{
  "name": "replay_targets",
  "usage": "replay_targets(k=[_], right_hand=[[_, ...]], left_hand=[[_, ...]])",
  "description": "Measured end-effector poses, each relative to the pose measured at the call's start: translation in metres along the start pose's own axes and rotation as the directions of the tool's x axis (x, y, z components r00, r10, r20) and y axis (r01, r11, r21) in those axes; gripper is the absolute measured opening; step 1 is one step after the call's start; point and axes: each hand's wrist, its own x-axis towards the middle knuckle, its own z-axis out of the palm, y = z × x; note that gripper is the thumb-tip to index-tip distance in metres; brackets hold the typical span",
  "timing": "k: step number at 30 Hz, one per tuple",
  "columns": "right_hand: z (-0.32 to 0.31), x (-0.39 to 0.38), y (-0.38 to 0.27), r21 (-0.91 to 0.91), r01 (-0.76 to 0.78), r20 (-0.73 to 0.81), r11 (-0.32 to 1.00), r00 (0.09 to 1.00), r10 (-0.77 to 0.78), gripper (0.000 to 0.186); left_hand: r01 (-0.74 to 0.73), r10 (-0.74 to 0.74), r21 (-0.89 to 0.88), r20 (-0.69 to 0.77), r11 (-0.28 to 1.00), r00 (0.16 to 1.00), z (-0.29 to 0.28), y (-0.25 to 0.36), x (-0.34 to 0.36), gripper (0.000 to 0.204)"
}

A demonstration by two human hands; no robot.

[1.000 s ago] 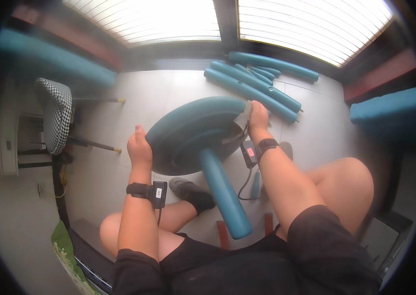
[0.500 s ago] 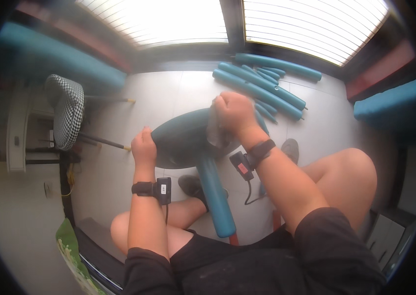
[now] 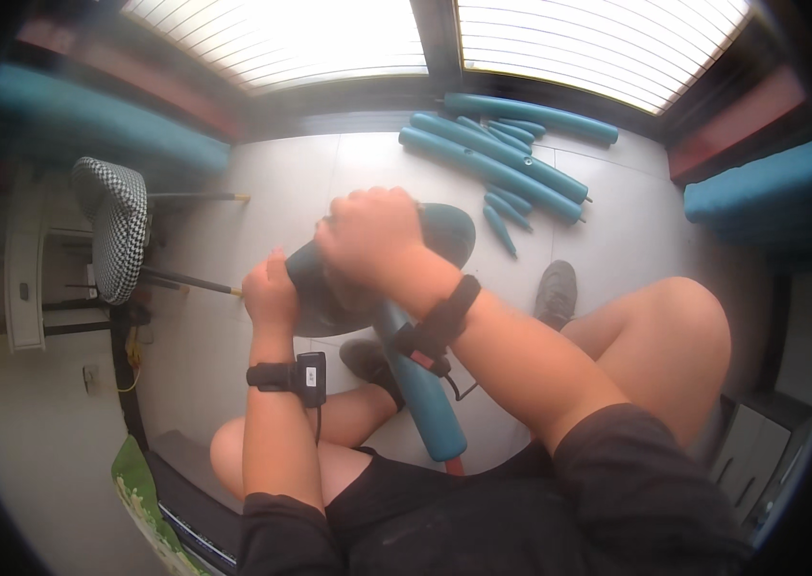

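Pale tiled floor (image 3: 617,230) underfoot, glossy, with bright slatted windows (image 3: 329,38) along the far wall. Teal padded benches (image 3: 80,120) left and right of the room. Black-and-white checked stool (image 3: 113,226) tipped on its side at left, thin legs pointing right. Heap of teal tapered legs (image 3: 502,163) lying loose on the floor near the window, well apart from the hands. Grey shoe (image 3: 555,293) planted on the tile, bare knee beside it.

Against half a second ago: right hand (image 3: 372,240) moved inward and lower over the seat, now covering more of its top; seat shell tilted nearer the body; left hand (image 3: 269,293) kept at the same rim, slightly raised. A full second back, both hands spread at opposite edges of the seat.

Teal round seat (image 3: 444,230) held between the knees above the floor, one attached teal leg (image 3: 420,389) running down toward the lap. Right hand fingers curled tight in a fist on the seat's upper surface, whether wrapped round something smaller cannot be told. Left hand fingers closed around the seat's near-left rim. Black wrist straps on both forearms.

No containers seen.
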Motion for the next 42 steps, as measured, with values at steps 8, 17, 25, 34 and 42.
replay_targets(k=[8,17,25,34,42], right_hand=[[0.083,-0.045,0.186,0.662,-0.399,0.005,0.634,0.848,0.529,0.044],[0.11,-0.084,0.23,0.799,-0.533,0.091,0.278,0.565,0.82,0.044],[0.01,-0.042,0.201,0.366,-0.65,-0.077,0.666,0.692,0.718,0.047],[-0.003,-0.031,0.114,0.095,-0.408,-0.128,0.908,0.9,0.417,0.042],[0.011,-0.028,0.065,-0.023,-0.032,-0.169,0.999,0.985,0.028,0.033]], left_hand=[[0.156,-0.17,-0.187,-0.059,0.97,0.984,-0.003,-0.045,0.011,0.044],[0.154,-0.154,-0.075,0.014,0.985,0.988,0.016,-0.028,0.027,0.049],[0.494,-0.413,-0.43,0.272,0.756,0.869,0.092,-0.091,-0.016,0.052],[0.007,0.027,-0.129,0.262,0.992,0.965,0.066,0.014,0.011,0.06],[-0.03,0.001,0.121,0.231,0.992,0.973,0.061,0.041,0.015,0.051]])
